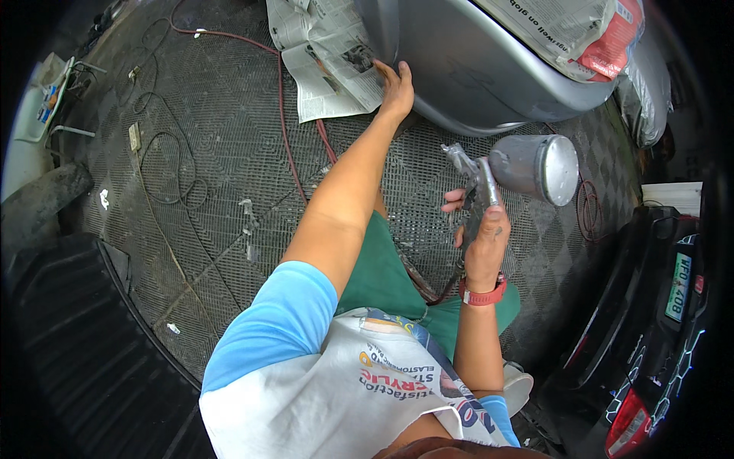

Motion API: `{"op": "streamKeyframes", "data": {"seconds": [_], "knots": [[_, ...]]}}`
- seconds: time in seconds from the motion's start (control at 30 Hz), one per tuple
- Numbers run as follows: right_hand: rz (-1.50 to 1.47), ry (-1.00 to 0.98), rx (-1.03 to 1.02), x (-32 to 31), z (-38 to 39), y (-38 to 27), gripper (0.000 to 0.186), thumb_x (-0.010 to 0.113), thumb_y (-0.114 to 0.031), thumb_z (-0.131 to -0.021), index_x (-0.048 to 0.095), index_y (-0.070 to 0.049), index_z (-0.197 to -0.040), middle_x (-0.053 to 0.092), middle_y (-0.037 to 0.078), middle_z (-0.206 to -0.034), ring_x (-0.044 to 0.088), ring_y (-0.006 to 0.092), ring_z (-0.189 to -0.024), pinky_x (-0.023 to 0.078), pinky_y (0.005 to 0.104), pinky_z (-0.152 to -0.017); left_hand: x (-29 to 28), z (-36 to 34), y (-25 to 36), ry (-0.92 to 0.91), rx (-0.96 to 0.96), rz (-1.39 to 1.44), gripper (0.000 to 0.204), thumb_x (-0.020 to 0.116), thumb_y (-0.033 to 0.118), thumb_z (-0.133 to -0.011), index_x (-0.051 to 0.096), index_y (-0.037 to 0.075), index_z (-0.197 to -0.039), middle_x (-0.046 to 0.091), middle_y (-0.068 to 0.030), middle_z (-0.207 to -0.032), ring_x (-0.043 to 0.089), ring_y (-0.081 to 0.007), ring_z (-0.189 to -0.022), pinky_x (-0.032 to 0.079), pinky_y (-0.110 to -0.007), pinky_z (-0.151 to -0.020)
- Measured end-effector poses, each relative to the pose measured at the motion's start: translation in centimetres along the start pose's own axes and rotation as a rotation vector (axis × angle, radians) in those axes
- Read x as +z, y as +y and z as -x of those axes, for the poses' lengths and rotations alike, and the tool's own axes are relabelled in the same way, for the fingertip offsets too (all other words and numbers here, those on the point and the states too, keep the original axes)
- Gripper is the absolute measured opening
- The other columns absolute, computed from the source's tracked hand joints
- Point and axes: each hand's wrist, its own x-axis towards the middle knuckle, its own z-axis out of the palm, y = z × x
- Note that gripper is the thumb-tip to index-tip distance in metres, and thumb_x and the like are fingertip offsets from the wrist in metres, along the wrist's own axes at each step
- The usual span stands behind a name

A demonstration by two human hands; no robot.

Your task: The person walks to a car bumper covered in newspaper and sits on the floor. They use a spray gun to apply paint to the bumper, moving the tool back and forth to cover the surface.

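Observation:
My left hand (pixel 395 93) reaches forward to where a newspaper sheet (pixel 321 57) meets the edge of a silver-grey car body panel (pixel 459 65). Its fingers are stretched and apart, with the fingertips at the paper's right edge; whether they press on paper or panel I cannot make out. In my right hand (pixel 487 233) is a metal spray gun (pixel 479 180), gripped by its handle. A grey, paint-coated cup (pixel 535 164) sticks out to the gun's right. The gun is apart from the panel, on its near side.
More newspaper (pixel 562 30) and a red sheet cover the panel's top. A red hose (pixel 284 115) and a thin cord (pixel 157 256) run over the grated floor mat (pixel 237 99). A black bumper with a plate (pixel 673 283) stands right, a black ribbed truck bed (pixel 92 344) lower left.

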Motion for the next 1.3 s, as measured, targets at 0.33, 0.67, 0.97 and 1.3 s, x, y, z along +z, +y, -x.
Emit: {"op": "streamKeyframes", "data": {"seconds": [0.33, 0.67, 0.97, 1.3], "knots": [[0.103, -0.051, -0.031, 2.5, 1.4, 5.1, 0.071, 0.046, -0.058, -0.110, 0.050, -0.004, -0.157, 0.075, 0.015, -0.100, 0.071, 0.0174, -0.080, 0.054, 0.0312, -0.069, -2.8, 2.4, -0.6, -0.393, -0.209, 0.400, 0.092, 0.025, 0.068, -0.109, 0.002, 0.001, -0.168, 0.004, -0.0205, -0.177, 0.007, -0.0339, -0.164, 0.007, -0.048, -0.132], [0.272, -0.040, -0.176, 7.5, -4.3, 9.0, 0.053, 0.050, -0.039, -0.112, 0.053, -0.012, -0.157, 0.075, 0.012, -0.093, 0.070, 0.0163, -0.081, 0.056, 0.0355, -0.075, -7.3, 23.2, -1.1, -0.560, -0.644, 0.575, 0.045, 0.043, 0.039, -0.114, 0.057, 0.006, -0.142, 0.065, -0.0100, -0.137, 0.060, -0.0236, -0.130, 0.047, -0.046, -0.111], [0.222, -0.042, -0.128, 14.5, -10.3, 8.0, 0.057, 0.054, -0.048, -0.108, 0.061, -0.006, -0.147, 0.071, 0.036, -0.104, 0.068, 0.0536, -0.102, 0.054, 0.0555, -0.085, -8.7, 22.1, -1.2, -0.294, -0.659, 0.803, 0.045, 0.039, 0.025, -0.112, 0.050, 0.001, -0.148, 0.061, -0.0139, -0.146, 0.058, -0.0250, -0.134, 0.041, -0.046, -0.118], [0.232, 0.003, -0.083, 17.2, -13.3, 8.6, 0.061, 0.050, -0.053, -0.108, 0.061, -0.009, -0.148, 0.071, 0.034, -0.096, 0.070, 0.0527, -0.097, 0.053, 0.0549, -0.084, -9.0, 19.5, -1.7, -0.180, -0.557, 1.004, 0.037, 0.046, 0.020, -0.112, 0.057, 0.000, -0.141, 0.063, -0.0105, -0.143, 0.058, -0.0192, -0.131, 0.042, -0.039, -0.116]]}}
